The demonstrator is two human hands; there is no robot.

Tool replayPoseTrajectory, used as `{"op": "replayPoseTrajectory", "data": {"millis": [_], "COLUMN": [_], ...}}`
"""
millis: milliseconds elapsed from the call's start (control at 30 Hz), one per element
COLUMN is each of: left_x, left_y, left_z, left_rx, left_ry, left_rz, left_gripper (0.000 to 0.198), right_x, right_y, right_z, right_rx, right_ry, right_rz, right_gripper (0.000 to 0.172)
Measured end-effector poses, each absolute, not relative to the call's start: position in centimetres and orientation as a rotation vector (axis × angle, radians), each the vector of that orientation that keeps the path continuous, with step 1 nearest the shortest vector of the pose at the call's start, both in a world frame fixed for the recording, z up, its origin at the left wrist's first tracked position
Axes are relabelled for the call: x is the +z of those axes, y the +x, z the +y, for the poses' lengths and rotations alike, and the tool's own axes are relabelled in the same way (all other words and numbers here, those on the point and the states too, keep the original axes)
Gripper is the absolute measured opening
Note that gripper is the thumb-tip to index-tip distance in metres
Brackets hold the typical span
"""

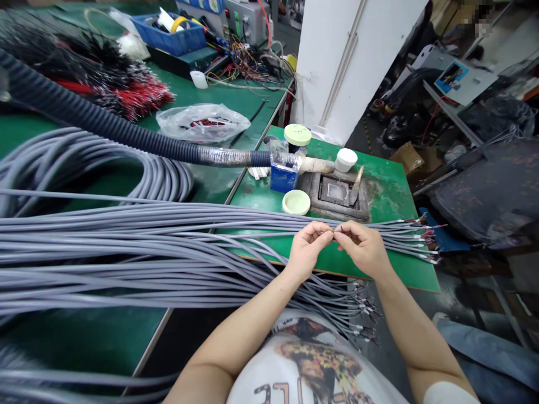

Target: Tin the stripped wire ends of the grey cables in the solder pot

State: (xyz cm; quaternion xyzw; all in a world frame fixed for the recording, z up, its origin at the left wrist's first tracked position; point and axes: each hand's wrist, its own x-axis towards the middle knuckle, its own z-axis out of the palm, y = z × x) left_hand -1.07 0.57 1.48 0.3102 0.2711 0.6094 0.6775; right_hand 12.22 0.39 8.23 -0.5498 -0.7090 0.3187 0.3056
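My left hand (309, 247) and my right hand (362, 247) meet over the front of the green table, fingers pinched together tip to tip. Between the fingertips shows a tiny brownish strand of wire (332, 231), apparently the end of a grey cable that runs in from the left; the fingers cover most of it. Behind and beneath the hands, a bundle of grey cables (177, 216) stretches across, its stripped ends (425, 238) with coloured wires lying at the right edge. More stripped cable ends (362, 314) hang below the table's front edge.
Beyond the hands stand a solder pot (337, 191) with a scraper (356, 186), a pale green lid (296, 202), a white cup (346, 160) and a blue box (283, 177). A ribbed hose (168, 145) crosses to the pot. Coiled cable (164, 174) and a plastic bag (202, 122) lie left.
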Motion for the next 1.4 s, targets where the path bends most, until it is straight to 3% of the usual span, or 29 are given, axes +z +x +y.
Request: {"op": "replayPoseTrajectory", "data": {"millis": [700, 1133, 1400], "left_x": [0.7, -1.5, -1.7], "left_y": [-0.2, -0.4, -0.3], "left_z": [0.6, -0.1, 0.3], "left_rx": [1.345, 1.283, 1.256], "left_ry": [0.734, 1.363, 1.385], "left_rz": [0.763, 0.928, 0.918], "left_gripper": [0.022, 0.017, 0.017], "right_x": [9.0, 6.2, 4.6], "right_y": [12.6, 17.9, 17.4], "right_z": [1.7, 14.7, 18.5], "right_rx": [0.805, 0.484, 0.299], "right_ry": [-1.485, -1.801, -1.931], "right_rz": [-1.901, -2.278, -2.417], "right_gripper": [0.014, 0.023, 0.015]}}
